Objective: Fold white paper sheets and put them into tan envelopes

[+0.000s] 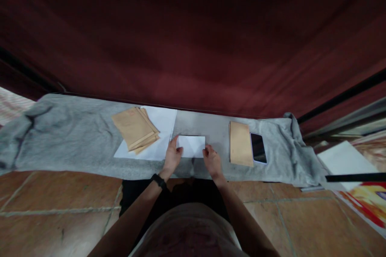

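Observation:
Between my two hands is a small white rectangle of folded paper (191, 147), just above the grey cloth. My left hand (173, 155) grips its left edge, thumb on top; a dark band circles that wrist. At the right edge, my right hand (211, 160) pinches the paper with curled fingers. Left of my hands, several brown envelopes (132, 126) lie fanned in a loose pile. They partly cover larger white paper sheets (163, 128). To the right rests a small neat stack of brown envelopes (240, 144).
A phone (258, 148) with a dark screen lies beside the right-hand envelopes. The grey cloth (78, 136) covers a long narrow surface. Behind it rises a dark red panel (193, 64). Tiled floor (60, 209) runs below; a white board-like item (346, 162) sits at far right.

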Motion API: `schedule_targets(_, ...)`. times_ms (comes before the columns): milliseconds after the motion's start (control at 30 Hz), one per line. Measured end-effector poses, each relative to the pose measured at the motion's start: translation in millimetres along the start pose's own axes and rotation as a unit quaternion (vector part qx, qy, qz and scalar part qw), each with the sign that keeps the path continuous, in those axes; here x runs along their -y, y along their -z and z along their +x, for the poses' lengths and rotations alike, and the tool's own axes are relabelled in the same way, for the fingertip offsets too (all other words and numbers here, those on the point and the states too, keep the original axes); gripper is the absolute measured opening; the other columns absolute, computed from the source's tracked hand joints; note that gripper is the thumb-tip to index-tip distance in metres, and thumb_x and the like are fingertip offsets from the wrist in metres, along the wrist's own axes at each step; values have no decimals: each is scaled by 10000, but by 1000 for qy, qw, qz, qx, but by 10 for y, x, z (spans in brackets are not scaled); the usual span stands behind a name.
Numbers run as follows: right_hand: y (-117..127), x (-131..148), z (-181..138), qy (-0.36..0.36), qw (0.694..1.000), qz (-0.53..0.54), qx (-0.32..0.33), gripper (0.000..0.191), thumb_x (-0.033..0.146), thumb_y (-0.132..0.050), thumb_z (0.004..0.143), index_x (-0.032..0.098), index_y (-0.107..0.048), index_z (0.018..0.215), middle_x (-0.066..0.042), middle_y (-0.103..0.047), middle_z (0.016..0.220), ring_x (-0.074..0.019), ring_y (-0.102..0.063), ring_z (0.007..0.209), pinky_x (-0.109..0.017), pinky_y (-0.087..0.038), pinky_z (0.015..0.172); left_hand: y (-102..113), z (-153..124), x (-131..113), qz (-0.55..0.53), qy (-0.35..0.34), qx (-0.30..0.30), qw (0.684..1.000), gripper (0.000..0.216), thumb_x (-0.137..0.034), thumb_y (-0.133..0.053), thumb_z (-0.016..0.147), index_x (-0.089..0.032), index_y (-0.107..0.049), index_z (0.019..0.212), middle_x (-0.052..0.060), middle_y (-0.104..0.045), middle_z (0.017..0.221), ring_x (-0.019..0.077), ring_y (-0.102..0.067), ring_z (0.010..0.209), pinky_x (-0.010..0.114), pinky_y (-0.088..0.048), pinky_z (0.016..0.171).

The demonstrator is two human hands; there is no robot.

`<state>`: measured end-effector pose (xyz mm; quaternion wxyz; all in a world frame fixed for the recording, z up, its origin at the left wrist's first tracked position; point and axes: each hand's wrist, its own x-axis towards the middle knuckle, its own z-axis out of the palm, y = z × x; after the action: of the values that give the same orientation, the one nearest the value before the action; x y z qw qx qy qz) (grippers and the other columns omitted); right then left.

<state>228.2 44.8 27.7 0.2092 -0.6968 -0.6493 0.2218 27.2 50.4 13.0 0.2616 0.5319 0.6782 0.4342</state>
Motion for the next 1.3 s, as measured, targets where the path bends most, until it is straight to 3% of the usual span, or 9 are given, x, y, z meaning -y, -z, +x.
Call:
schedule_targets(200, 30, 60, -50, 23, 995, -94, 7, 333, 267, -463, 1026, 221, -525, 1350, -85, -753, 1105, -203, -740, 920, -269, -520, 783, -28, -91, -64, 139, -79, 11, 987, 503, -91, -530, 853, -168, -557, 1350, 147, -498, 1421, 293, -541, 1302, 452, -457, 1124)
schedule_targets(367, 37, 58, -40, 40, 987, -154, 3, 340, 264, -427, 1040, 216, -528, 1361, -100, -733, 1171, -194, -741, 892, -270, -532, 768, -14, -151, -118, 208, -124, 24, 970, 441, -126, -475, 916, -169, -557, 1347, 147, -486, 1451, 287, -539, 1312, 442, -481, 1100)
schedule_targets(533, -6, 57, -53, 66, 980, -187, -2, 334, 238, -396, 1042, 210, -568, 1326, -110, -732, 1130, -184, -731, 827, -265, -527, 719, 18, -217, -168, 319, -172, 37, 931, 409, -143, -433, 959, -158, -577, 1342, 175, -495, 1485, 332, -492, 1357, 511, -434, 1107)
schedule_targets(633, -24, 53, -67, 78, 977, -199, -7, 343, 223, -386, 1035, 201, -579, 1318, -118, -720, 1123, -190, -717, 816, -289, -525, 737, -8, -337, -157, 342, -232, 80, 907, 420, -164, -397, 991, -139, -553, 1380, 163, -441, 1550, 306, -402, 1442, 490, -368, 1166)
schedule_targets(767, -9, 38, -80, 101, 975, -193, -32, 346, 203, -410, 1014, 178, -609, 1296, -136, -702, 1113, -243, -678, 958, -372, -511, 867, -53, -532, -120, 355, -290, 147, 876, 479, -308, -417, 1019, -152, -469, 1469, 120, -383, 1598, 266, -317, 1496, 477, -297, 1218)
schedule_targets(867, -20, 41, -112, 134, 979, -146, -48, 344, 229, -415, 1015, 157, -635, 1269, -155, -682, 1165, -277, -632, 1078, -430, -499, 943, -55, -612, -107, 369, -299, 163, 865, 540, -371, -433, 1013, -156, -418, 1508, 104, -361, 1611, 247, -287, 1510, 472, -250, 1240)
schedule_targets(1033, -163, 80, -275, 252, 967, -42, -14, 437, 271, -325, 1056, 154, -533, 1422, -121, -579, 1434, -213, -495, 1354, -410, -435, 1119, -34, -620, -111, 379, -308, 163, 857, 606, -302, -423, 986, -121, -325, 1557, 127, -341, 1616, 240, -243, 1525, 459, -221, 1250)
schedule_targets(1167, -234, 38, -418, 296, 951, -94, 1, 522, 343, -333, 1063, 136, -369, 1541, -109, -445, 1562, -216, -373, 1464, -434, -333, 1205, -22, -628, -101, 383, -316, 165, 852, 629, -213, -388, 954, -69, -297, 1559, 158, -345, 1609, 239, -252, 1522, 456, -198, 1256)
schedule_targets(1300, -189, -74, -472, 298, 943, -146, -13, 559, 361, -362, 1058, 121, -319, 1562, -117, -399, 1585, -231, -352, 1478, -438, -300, 1217, 3, -647, -74, 381, -307, 164, 856, 621, -256, -401, 967, -68, -312, 1552, 156, -331, 1616, 244, -245, 1524, 448, -189, 1258)
